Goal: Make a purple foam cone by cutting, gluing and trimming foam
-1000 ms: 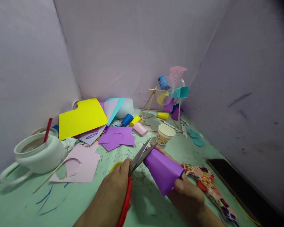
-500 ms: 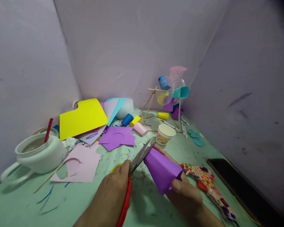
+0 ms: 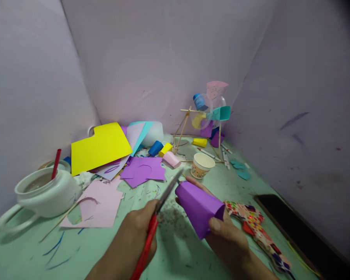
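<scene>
My left hand is closed on the red handle of a pair of scissors, whose blades point up and away. A folded purple paper cup lies in my right hand, the thumb pressed near its wide open end and the fingers behind it. The blades are together and stand a little left of the cup's narrow end, apart from it. Just beyond is a small printed paper cup.
A white pot with a red stick stands at left beside cut pink paper. Yellow card and purple paper lie behind. A stick frame carries coloured cups. A floral glue gun and phone lie right.
The scissors have closed and moved left, away from the narrow end of the purple paper cup. My right hand still holds the cup in nearly the same place.
</scene>
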`<state>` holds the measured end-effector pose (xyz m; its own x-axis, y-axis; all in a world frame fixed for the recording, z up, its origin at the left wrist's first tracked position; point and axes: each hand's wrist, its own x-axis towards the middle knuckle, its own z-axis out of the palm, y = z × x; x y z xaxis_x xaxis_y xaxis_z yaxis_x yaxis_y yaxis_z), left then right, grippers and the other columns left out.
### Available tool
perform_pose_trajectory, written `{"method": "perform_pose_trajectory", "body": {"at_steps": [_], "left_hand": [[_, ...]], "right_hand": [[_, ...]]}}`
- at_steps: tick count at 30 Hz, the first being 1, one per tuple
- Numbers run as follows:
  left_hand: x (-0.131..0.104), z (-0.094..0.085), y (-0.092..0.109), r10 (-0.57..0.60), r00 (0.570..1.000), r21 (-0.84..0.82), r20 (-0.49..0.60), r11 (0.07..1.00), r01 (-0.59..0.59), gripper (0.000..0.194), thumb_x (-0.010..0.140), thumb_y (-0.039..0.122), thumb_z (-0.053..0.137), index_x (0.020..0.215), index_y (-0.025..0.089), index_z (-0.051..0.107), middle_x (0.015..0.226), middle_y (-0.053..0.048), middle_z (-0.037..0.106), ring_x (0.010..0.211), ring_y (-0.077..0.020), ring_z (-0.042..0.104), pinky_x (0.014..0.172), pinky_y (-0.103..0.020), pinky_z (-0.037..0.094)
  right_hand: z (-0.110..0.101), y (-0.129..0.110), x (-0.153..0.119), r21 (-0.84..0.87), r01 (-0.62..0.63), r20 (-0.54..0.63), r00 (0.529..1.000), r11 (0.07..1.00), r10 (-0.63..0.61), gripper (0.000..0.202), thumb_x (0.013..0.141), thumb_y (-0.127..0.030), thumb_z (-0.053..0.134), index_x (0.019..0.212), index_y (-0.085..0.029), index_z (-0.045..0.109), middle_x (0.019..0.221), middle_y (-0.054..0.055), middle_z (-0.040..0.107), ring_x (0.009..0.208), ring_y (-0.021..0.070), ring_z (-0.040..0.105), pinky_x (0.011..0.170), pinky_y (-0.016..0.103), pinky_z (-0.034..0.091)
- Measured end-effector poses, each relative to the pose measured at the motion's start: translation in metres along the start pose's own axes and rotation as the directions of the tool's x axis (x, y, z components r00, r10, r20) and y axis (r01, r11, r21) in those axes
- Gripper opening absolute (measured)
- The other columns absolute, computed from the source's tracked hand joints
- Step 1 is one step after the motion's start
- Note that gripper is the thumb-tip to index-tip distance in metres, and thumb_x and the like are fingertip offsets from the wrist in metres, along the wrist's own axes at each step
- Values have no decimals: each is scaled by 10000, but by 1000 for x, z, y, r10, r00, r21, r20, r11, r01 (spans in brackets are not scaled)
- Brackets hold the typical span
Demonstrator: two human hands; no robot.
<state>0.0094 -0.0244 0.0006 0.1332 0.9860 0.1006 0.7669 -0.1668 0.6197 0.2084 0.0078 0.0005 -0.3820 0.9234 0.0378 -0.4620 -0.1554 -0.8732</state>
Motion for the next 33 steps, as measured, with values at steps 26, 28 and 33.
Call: {"method": "perform_pose_trajectory", "body": {"at_steps": [26,28,33], "left_hand": [[-2,-1,15,-94,995,-79,12,992,95,486,819,182,377,1302,187,432,1263,-127,557,1190,-244,499,996,-381,401],[-2,-4,16,-85,996,-76,40,993,88,489,829,189,372,1316,191,412,1284,-122,537,1202,-232,489,1009,-372,384],[0,-8,19,-93,988,-43,123,994,99,489,777,103,373,1256,182,433,1213,-119,567,1133,-225,537,967,-375,412]], "right_hand": [[-18,-7,6,-435,86,135,990,896,-30,1134,444,-507,863,1422,-277,337,1449,112,385,1246,385,433,1041,532,291],[-18,-8,6,-471,104,145,989,876,-40,1117,441,-502,864,1412,-275,360,1451,105,389,1287,380,386,1073,528,237],[-18,-11,5,-571,166,185,980,804,-71,1084,461,-429,872,1409,-309,361,1480,60,362,1355,356,294,1112,503,166]]}}
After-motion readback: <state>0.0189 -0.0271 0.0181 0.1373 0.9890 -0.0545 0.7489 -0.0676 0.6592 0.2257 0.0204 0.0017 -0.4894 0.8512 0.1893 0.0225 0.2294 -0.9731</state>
